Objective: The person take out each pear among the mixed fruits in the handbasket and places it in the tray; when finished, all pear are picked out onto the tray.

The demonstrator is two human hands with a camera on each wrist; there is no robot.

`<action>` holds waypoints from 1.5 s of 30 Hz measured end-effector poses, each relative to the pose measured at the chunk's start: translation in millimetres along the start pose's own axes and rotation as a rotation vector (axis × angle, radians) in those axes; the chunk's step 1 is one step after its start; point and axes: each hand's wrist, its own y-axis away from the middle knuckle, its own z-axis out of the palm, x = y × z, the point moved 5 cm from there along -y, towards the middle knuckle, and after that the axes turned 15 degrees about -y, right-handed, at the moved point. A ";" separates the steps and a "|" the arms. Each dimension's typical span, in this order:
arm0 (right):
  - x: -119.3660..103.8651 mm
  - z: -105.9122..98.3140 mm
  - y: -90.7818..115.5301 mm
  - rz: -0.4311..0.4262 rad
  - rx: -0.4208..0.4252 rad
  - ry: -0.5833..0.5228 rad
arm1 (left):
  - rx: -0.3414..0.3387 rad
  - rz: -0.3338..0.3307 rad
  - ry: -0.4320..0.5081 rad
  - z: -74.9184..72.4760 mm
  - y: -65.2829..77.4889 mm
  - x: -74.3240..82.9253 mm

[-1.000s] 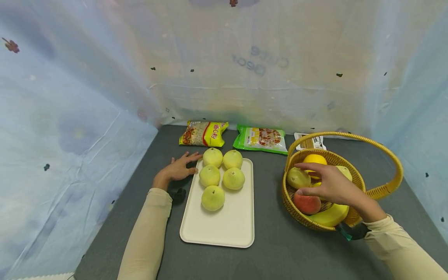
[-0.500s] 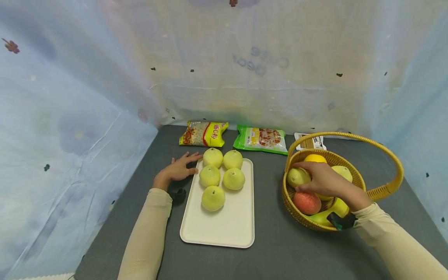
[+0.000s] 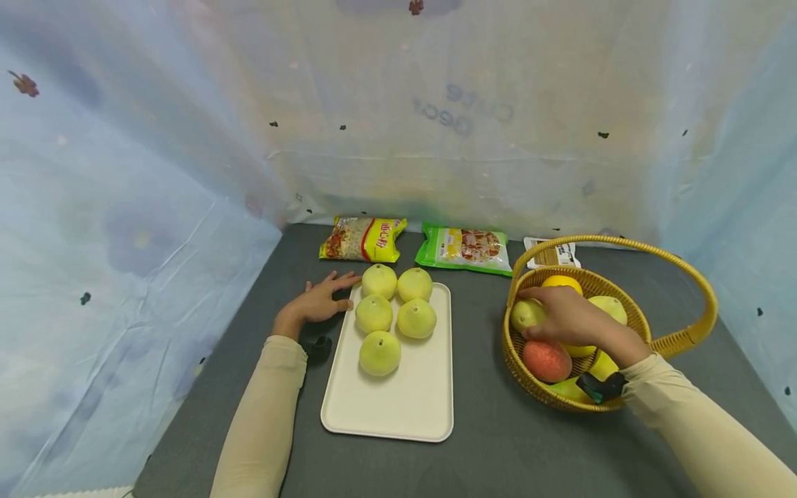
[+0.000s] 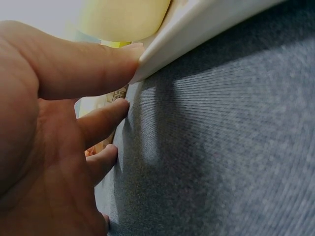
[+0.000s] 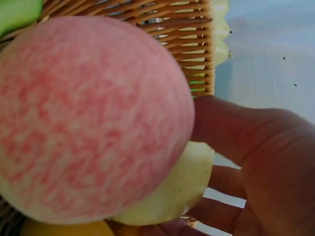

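Note:
My left hand (image 3: 316,299) lies beside the far left corner of a white tray (image 3: 398,415), fingers spread on the dark table. In the left wrist view its thumb (image 4: 98,69) touches the tray's rim. Several pale green round fruits (image 3: 380,353) sit on the tray. At the right, my right hand (image 3: 569,317) reaches into a yellow wicker basket (image 3: 519,377) and grips a pale green round fruit (image 3: 526,315), thumb on the near side and fingers beyond. A reddish peach (image 3: 546,361) lies right below that hand and covers part of the gripped fruit (image 5: 182,189) in the right wrist view.
The basket also holds a yellow fruit (image 3: 562,282), another pale green fruit (image 3: 609,308) and bananas (image 3: 573,391). Its tall handle (image 3: 623,241) arches over it. Behind stand a yellow food bag (image 3: 364,239), a green food bag (image 3: 463,249) and a small packet (image 3: 554,254).
My right hand has moved left and down into the basket and closed round the pale green fruit there. My left hand has stayed at the tray's edge.

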 end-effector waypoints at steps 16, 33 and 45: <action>6.4 -2.8 10.7 -0.024 0.016 -0.093 | 0.007 -0.001 0.004 0.6 2.1 0.5; -38.2 -11.4 56.5 -0.155 0.247 -0.257 | 0.007 -0.004 0.007 0.3 3.0 0.7; -71.4 27.4 55.3 -0.246 0.228 -0.553 | 0.003 0.005 0.009 0.3 1.7 0.8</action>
